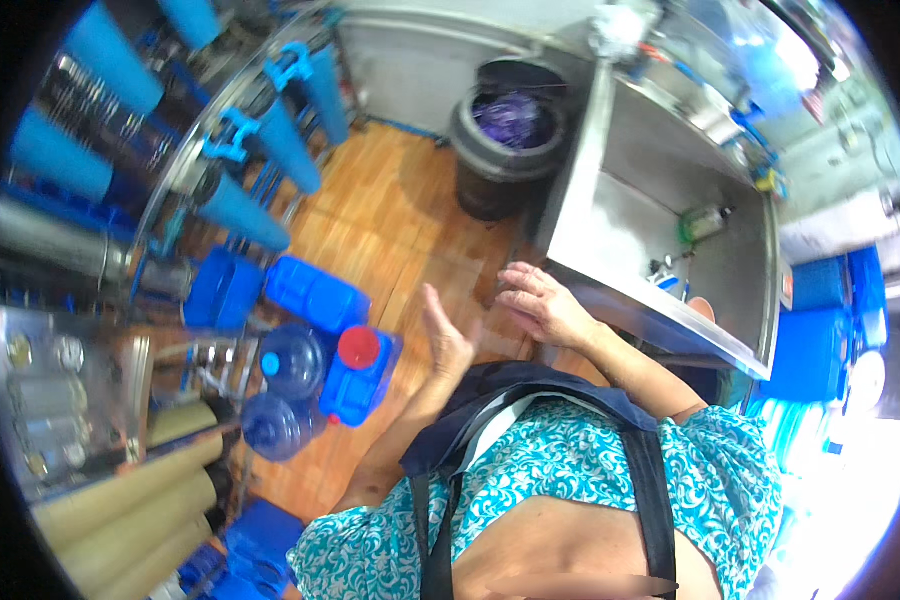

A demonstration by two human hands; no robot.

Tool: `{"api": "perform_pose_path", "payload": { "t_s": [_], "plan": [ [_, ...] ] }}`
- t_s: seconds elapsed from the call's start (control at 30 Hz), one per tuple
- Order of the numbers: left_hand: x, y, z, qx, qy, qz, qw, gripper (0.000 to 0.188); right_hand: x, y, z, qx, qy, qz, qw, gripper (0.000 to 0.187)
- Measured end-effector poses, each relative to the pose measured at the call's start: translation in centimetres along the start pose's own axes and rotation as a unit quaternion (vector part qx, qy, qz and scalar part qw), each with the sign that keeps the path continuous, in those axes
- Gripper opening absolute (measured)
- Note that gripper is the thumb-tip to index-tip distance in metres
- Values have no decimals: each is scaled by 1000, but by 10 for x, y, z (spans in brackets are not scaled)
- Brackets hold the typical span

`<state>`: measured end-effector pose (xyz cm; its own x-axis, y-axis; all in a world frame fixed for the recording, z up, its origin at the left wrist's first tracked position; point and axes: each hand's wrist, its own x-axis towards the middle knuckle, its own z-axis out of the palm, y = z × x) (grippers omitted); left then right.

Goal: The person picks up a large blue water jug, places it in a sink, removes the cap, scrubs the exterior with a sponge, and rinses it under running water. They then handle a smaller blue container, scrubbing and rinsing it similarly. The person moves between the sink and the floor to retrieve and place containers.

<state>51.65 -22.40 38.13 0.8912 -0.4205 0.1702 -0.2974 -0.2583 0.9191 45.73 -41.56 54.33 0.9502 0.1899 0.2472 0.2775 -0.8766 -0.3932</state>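
My left hand (452,345) is raised in front of my dark blue apron (560,385), its fingers stretched and nothing held. A short gap away, my right hand (550,308) is also free, with its fingers extended and slightly bent. The hands do not touch each other. Close to my right hand runs the front edge of a steel sink (660,310). Nearest to my left hand stands a blue jug with a red cap (358,348), on the floor to the left.
Two clear blue round bottles (292,362) and another blue jug (318,293) stand beside the red-capped one. A dark bin (510,165) with a purple liner is ahead on the tiled floor (390,190). Blue filter cylinders (288,145) line the left. A green bottle (705,223) lies in the sink.
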Motion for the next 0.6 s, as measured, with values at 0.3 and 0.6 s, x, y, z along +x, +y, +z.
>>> {"api": "perform_pose_path", "payload": {
  "t_s": [0.3, 0.6],
  "plan": [
    [149, 146, 38, -88, 167, 101, 977, 101, -130, 122, -146, -112, 255, 188, 942, 25],
    [193, 249, 201, 16, -72, 200, 977, 61, -243, 357, -236, -138, 253, 475, 832, 77]
  ]
}}
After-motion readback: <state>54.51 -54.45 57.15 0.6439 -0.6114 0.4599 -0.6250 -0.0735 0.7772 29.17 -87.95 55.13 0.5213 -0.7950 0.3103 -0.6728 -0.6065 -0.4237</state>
